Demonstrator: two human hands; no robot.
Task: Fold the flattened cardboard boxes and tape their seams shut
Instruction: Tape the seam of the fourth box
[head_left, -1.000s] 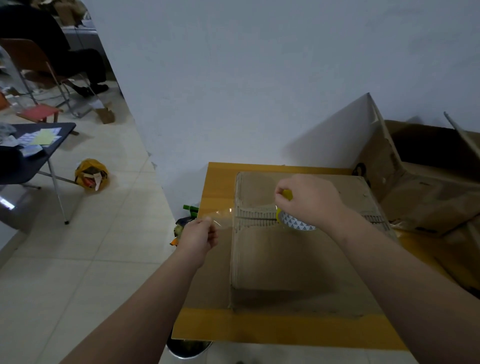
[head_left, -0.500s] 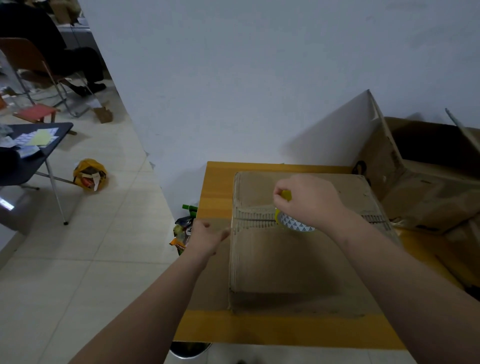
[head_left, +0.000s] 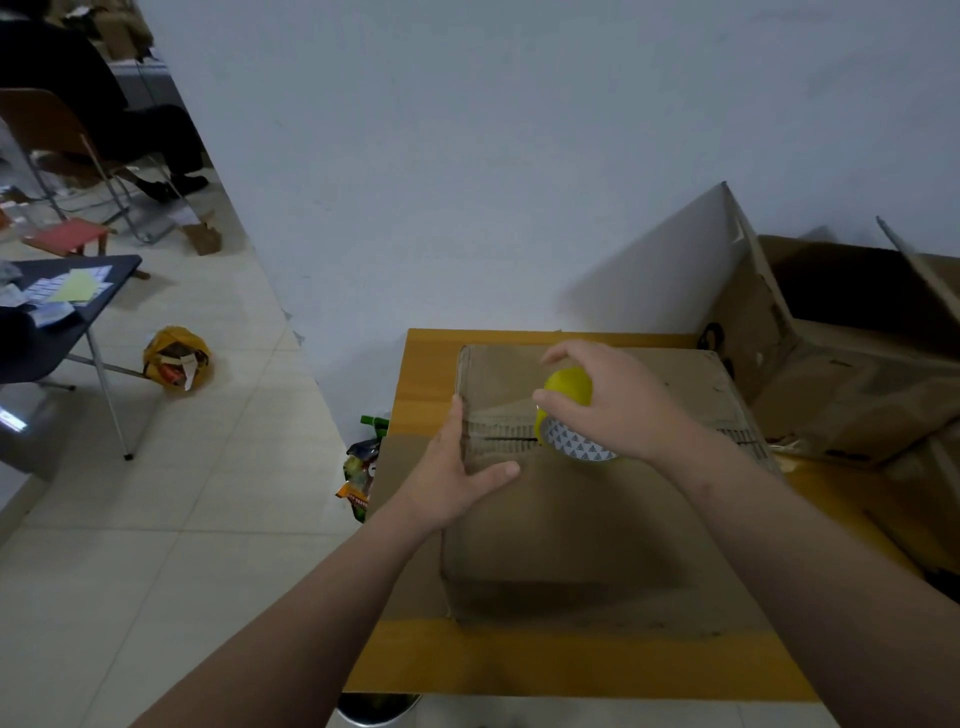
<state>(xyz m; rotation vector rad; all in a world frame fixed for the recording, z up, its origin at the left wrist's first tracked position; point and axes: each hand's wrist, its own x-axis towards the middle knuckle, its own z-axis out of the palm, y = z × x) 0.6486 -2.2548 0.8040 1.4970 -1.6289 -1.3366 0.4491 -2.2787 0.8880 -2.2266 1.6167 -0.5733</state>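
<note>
A person works at a folded cardboard box (head_left: 571, 519) that sits in the middle of a yellow-topped table (head_left: 571, 657), its top flaps meeting in a seam (head_left: 506, 440) that runs left to right. The left hand (head_left: 457, 478) presses on the box's left edge at the seam's end, fingers straight and flat against the side wall, thumb lying across the top. The right hand (head_left: 618, 415) holds a yellow tape dispenser (head_left: 571, 387) on the seam near the box's centre, fingers curled over its rounded top, the roll of tape (head_left: 574, 448) with its triangle-printed core touching the cardboard. An open cardboard box (head_left: 857, 374) leans just beside the table at right; snack packets (head_left: 361, 467) and a yellow bag (head_left: 176, 358) lie on the tiled floor at left
</note>
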